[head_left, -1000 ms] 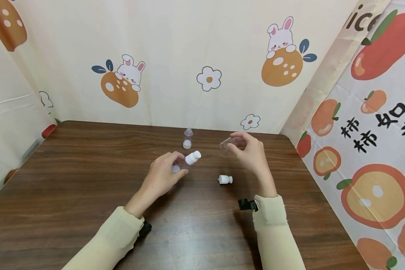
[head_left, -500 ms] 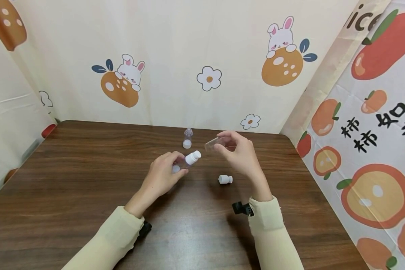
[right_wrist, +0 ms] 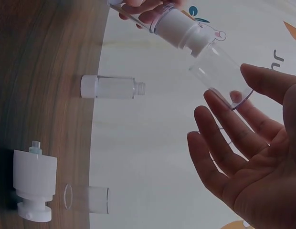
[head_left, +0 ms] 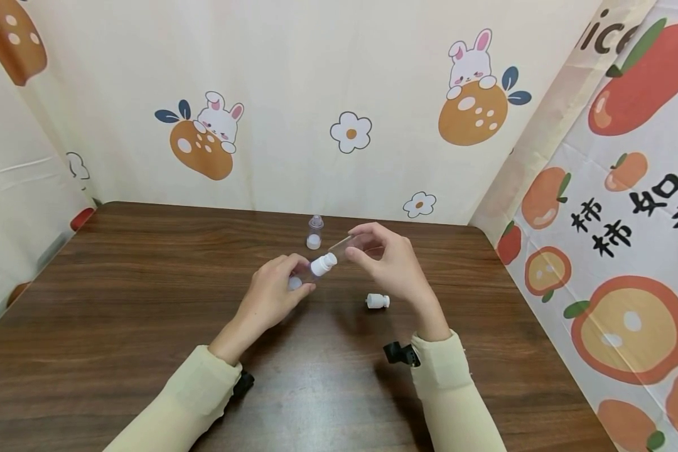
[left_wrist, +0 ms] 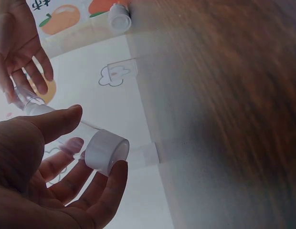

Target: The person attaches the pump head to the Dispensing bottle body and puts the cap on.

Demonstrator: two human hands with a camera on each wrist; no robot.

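In my left hand [head_left: 277, 285] I grip a clear bottle with a white pump top [head_left: 323, 264], tilted up to the right. Its white base [left_wrist: 101, 151] shows between my fingers in the left wrist view. My right hand [head_left: 390, 257] pinches a clear cylindrical cap [right_wrist: 222, 71] between thumb and fingers. The cap's open end is at the tip of the pump, slanted along the same line; whether they touch I cannot tell. A second clear bottle [head_left: 314, 233], without a pump, stands upright behind my left hand. A loose white pump [head_left: 378, 301] lies on its side below my right hand.
Another clear cap [right_wrist: 93, 199] stands on the brown wooden table [head_left: 147, 301], near the loose pump in the right wrist view. A printed curtain [head_left: 294, 157] hangs along the table's back edge, and a fruit-print cloth [head_left: 599, 263] along the right.
My right hand has moved left with the clear cap, bringing it to the pump top and tilting it. My left hand and the bottle have stayed in place.
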